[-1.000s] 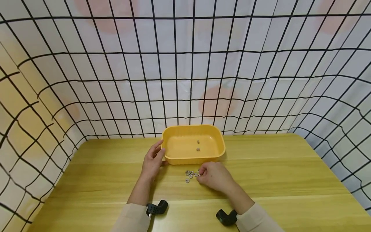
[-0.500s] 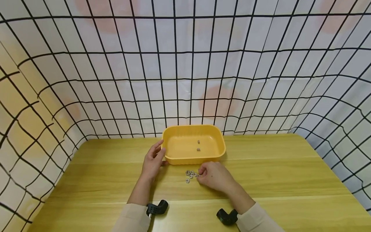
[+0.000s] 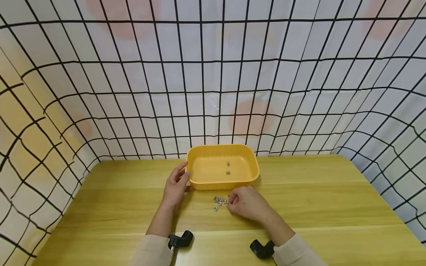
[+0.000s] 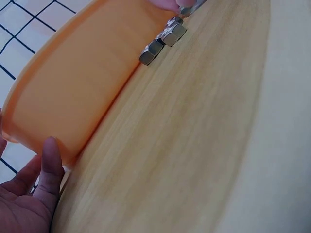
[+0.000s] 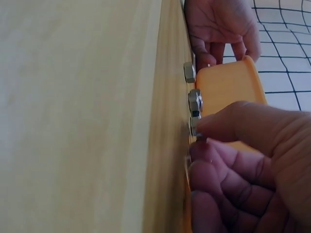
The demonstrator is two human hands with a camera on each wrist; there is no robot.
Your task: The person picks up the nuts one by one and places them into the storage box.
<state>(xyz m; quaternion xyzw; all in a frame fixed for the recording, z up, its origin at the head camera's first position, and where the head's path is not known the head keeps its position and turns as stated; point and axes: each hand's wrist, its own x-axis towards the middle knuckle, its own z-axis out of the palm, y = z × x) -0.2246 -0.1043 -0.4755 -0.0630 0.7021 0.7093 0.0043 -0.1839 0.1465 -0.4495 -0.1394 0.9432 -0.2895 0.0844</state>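
At the near edge, cream sleeves (image 3: 151,250) meet black wrist mounts (image 3: 179,239) above the wood-grain surface (image 3: 116,210). Beyond them, a loose cluster of metal hex nuts (image 3: 219,203) lies on the surface, one set slightly nearer than the others. Just right of the cluster, the right hand (image 3: 247,204) pinches a nut (image 5: 200,139), mostly hidden between thumb and forefinger. Farther off, the left hand (image 3: 175,186) grips nothing; its extended, relaxed fingers touch the left end of a yellow tray (image 3: 213,186), which sits upright behind the nuts. Inside it, right of centre, lie two small pieces (image 3: 227,172), too small to identify. Behind the tray rises black grid netting (image 3: 220,91) before pale cloth (image 3: 211,79).
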